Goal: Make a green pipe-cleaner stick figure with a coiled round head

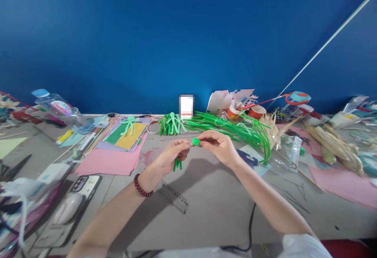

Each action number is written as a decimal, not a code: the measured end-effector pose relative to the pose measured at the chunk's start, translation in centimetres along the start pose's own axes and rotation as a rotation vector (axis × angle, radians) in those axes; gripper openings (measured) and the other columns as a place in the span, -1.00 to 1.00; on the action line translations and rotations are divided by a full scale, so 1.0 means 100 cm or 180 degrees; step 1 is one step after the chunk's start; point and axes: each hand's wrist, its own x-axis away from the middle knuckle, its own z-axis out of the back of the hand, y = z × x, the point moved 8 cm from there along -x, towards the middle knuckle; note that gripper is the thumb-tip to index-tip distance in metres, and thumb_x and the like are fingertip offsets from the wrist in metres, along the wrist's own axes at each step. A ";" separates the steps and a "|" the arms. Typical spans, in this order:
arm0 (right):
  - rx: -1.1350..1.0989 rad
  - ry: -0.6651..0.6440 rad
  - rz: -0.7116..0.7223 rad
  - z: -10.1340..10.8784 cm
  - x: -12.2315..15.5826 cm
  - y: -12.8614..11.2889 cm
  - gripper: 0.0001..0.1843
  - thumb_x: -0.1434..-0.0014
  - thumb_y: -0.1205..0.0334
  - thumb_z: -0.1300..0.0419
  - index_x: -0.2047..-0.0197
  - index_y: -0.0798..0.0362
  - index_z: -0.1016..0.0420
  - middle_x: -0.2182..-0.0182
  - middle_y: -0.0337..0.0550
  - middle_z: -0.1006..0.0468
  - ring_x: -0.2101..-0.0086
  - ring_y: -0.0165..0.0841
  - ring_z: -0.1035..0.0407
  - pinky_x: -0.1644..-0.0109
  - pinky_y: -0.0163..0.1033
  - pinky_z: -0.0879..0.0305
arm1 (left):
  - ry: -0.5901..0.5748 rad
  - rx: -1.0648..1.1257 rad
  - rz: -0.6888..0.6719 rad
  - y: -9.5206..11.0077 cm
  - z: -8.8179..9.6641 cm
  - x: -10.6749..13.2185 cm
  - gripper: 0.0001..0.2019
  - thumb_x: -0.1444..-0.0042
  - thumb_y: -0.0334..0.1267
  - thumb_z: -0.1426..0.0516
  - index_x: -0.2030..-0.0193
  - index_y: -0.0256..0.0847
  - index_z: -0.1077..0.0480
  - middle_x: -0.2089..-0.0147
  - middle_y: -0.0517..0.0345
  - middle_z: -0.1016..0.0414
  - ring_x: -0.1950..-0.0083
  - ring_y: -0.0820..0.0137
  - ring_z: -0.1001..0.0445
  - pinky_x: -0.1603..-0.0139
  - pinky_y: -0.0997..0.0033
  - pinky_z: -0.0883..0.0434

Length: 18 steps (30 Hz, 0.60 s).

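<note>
My left hand (pixel 173 155) and my right hand (pixel 219 145) meet above the grey table (pixel 212 207), both pinched on a small green pipe-cleaner piece (pixel 196 141). Its curled top sits between my fingertips, and its loose ends (pixel 177 165) hang below my left palm. A dark red bead bracelet (pixel 142 186) circles my left wrist. Behind my hands lies a bundle of long green pipe cleaners (pixel 235 128). Finished green stick figures (pixel 173 123) lie at the back, and another (pixel 129 124) rests on coloured sheets.
A clear ruler (pixel 173 196) lies under my left forearm. Pink paper (pixel 108 161), a phone (pixel 84 183), a water bottle (pixel 59 107) and scissors (pixel 14 167) are at left. Paper cups (pixel 256 112), dried husks (pixel 335 144) and more pink paper (pixel 341 179) crowd the right. A black cable (pixel 250 226) runs near me.
</note>
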 end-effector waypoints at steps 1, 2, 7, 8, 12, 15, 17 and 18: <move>-0.0018 0.0011 0.0007 0.001 0.000 0.000 -0.81 0.03 0.13 -0.32 0.32 0.01 -0.58 0.31 -0.14 -0.51 0.30 -0.35 -0.43 0.19 -0.22 -0.44 | -0.0002 0.0003 0.0005 0.000 0.000 0.000 -0.63 0.15 -0.11 -0.28 0.60 -0.23 -0.16 0.62 0.40 0.14 0.61 0.63 0.17 0.58 0.44 0.20; -0.0059 0.0015 -0.0001 0.001 -0.001 0.001 -0.81 0.04 0.13 -0.33 0.33 0.00 -0.59 0.31 -0.14 -0.52 0.29 -0.35 -0.43 0.19 -0.22 -0.43 | -0.0020 0.0011 0.0010 0.000 -0.001 0.000 -0.62 0.15 -0.12 -0.28 0.61 -0.23 -0.14 0.61 0.40 0.15 0.61 0.63 0.17 0.58 0.44 0.20; -0.0269 -0.0168 -0.0249 -0.002 -0.002 0.008 -0.74 0.04 0.15 -0.34 0.22 -0.01 -0.58 0.23 -0.12 -0.53 0.28 -0.35 -0.45 0.15 -0.19 -0.45 | -0.0129 0.0115 0.0130 -0.004 -0.005 0.001 -0.62 0.07 -0.13 -0.23 0.59 -0.21 -0.09 0.60 0.39 0.17 0.61 0.62 0.18 0.59 0.45 0.19; -0.0259 -0.0203 -0.0273 -0.004 -0.001 0.009 -0.69 0.05 0.16 -0.34 0.18 -0.01 -0.57 0.19 -0.11 -0.53 0.26 -0.34 -0.45 0.14 -0.18 -0.45 | -0.0128 0.0127 0.0151 -0.005 -0.005 0.001 -0.62 0.06 -0.12 -0.22 0.59 -0.21 -0.09 0.59 0.39 0.17 0.61 0.62 0.18 0.59 0.45 0.18; -0.0037 -0.0180 -0.0145 -0.006 0.000 0.009 -0.65 0.07 0.15 -0.35 0.15 -0.04 -0.57 0.16 -0.11 -0.52 0.21 -0.31 -0.44 0.11 -0.18 -0.46 | -0.0147 0.0073 0.0195 -0.008 -0.006 0.000 -0.61 0.05 -0.10 -0.21 0.58 -0.20 -0.06 0.58 0.38 0.16 0.60 0.60 0.18 0.59 0.44 0.18; 0.0126 -0.0150 -0.0049 -0.006 0.001 0.011 -0.72 0.03 0.13 -0.32 0.19 -0.04 -0.59 0.20 -0.11 -0.54 0.18 -0.28 -0.44 0.09 -0.16 -0.45 | -0.0168 0.0039 0.0231 -0.009 -0.008 0.001 -0.63 0.05 -0.09 -0.20 0.57 -0.20 -0.08 0.58 0.38 0.16 0.60 0.60 0.17 0.59 0.44 0.17; 0.0183 -0.0156 -0.0038 -0.006 0.001 0.012 -0.74 0.01 0.13 -0.31 0.20 -0.04 -0.59 0.20 -0.11 -0.54 0.18 -0.28 -0.44 0.08 -0.15 -0.44 | -0.0144 0.0041 0.0256 -0.010 -0.008 0.001 -0.63 0.06 -0.09 -0.21 0.57 -0.20 -0.10 0.58 0.38 0.15 0.60 0.60 0.16 0.59 0.44 0.17; 0.0199 -0.0175 -0.0042 -0.006 0.001 0.012 -0.73 0.00 0.13 -0.31 0.19 -0.04 -0.59 0.20 -0.12 -0.54 0.19 -0.28 -0.44 0.09 -0.16 -0.44 | -0.0118 0.0044 0.0257 -0.009 -0.007 0.001 -0.63 0.07 -0.08 -0.22 0.57 -0.21 -0.10 0.58 0.38 0.15 0.60 0.60 0.16 0.59 0.44 0.18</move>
